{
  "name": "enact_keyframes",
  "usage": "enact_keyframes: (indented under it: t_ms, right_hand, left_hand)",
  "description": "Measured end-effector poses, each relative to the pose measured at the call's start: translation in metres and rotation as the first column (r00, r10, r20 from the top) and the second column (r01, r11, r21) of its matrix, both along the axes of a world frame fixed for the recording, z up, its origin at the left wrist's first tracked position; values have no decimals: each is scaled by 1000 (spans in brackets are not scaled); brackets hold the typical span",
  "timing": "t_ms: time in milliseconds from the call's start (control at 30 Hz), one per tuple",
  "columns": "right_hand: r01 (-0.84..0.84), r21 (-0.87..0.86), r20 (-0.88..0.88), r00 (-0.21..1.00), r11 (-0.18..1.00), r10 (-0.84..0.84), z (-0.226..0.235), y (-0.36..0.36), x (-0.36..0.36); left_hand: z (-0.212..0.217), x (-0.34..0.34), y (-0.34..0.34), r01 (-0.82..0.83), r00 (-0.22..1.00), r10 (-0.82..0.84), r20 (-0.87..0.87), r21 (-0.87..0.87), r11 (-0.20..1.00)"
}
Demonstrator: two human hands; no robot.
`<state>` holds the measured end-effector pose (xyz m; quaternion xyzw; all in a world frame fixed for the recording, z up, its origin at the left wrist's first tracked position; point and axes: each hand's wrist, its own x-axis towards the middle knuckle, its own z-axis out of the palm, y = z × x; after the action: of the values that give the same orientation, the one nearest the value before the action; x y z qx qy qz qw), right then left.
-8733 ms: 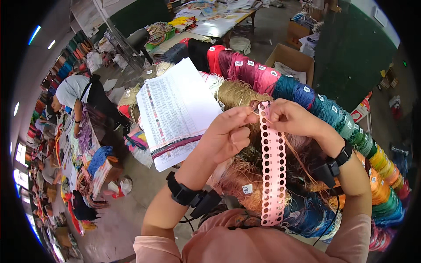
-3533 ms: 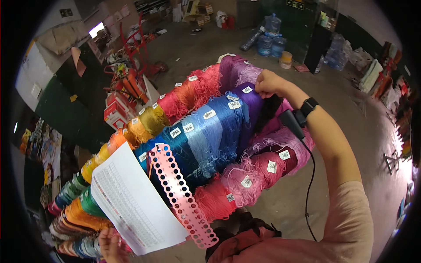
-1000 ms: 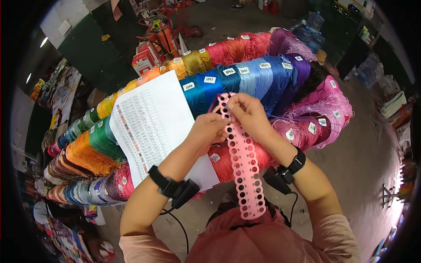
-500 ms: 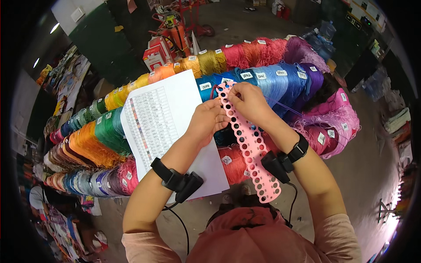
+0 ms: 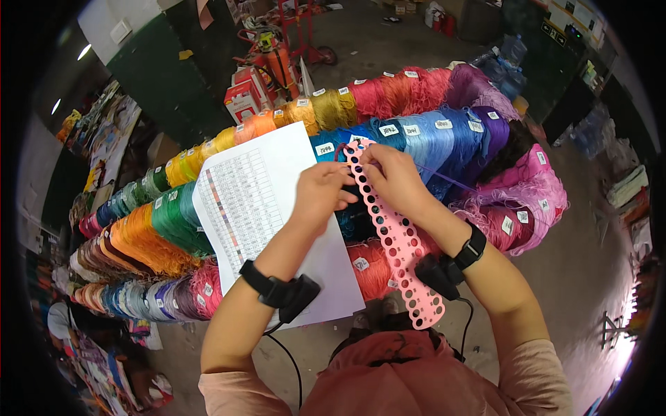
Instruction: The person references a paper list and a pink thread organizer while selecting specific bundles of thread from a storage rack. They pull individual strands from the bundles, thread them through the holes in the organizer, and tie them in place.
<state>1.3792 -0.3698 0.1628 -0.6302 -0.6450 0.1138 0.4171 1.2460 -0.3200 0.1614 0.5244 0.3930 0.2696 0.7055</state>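
A long pink thread card (image 5: 400, 258) with rows of round holes slants down from between my hands toward my body. My right hand (image 5: 397, 182) is closed, its thumb and finger pinching the card's upper end. Just left of the card, my left hand (image 5: 320, 195) has thumb and forefinger pressed together at a thin orange thread (image 5: 345, 163); its other fingers curl loosely. A dark red thread (image 5: 340, 150) loops at the card's top hole. Beyond my right hand a purple thread (image 5: 444, 176) stretches right to the pink skeins. Under my left forearm lies a white printed chart (image 5: 291, 156).
Rows of labelled thread skeins (image 5: 177, 215) in many colours fill the rack before me. Behind it stand a red and white box (image 5: 243, 100), an orange cylinder (image 5: 281, 66) and a red hand truck (image 5: 298, 31). Water bottles (image 5: 513, 52) are at the far right.
My left hand's fingertips have drawn slightly down and away from the card. My right hand stays pinched at its upper end, a little lower in view. The purple thread looks more taut.
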Motion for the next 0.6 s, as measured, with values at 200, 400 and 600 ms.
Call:
enact_keyframes:
  t_ms: [200, 400, 600]
  right_hand:
    - [59, 275, -167, 986, 960, -13, -17, -16, -9]
    - [88, 265, -319, 948, 960, 1, -12, -22, -15]
    - [88, 331, -263, 965, 940, 2, -14, -23, -12]
  left_hand:
    - [28, -22, 2, 153, 816, 149, 558, -457, 876]
    - [11, -4, 3, 295, 859, -111, 500, -306, 905]
    - [17, -26, 4, 319, 805, -40, 592, -375, 871]
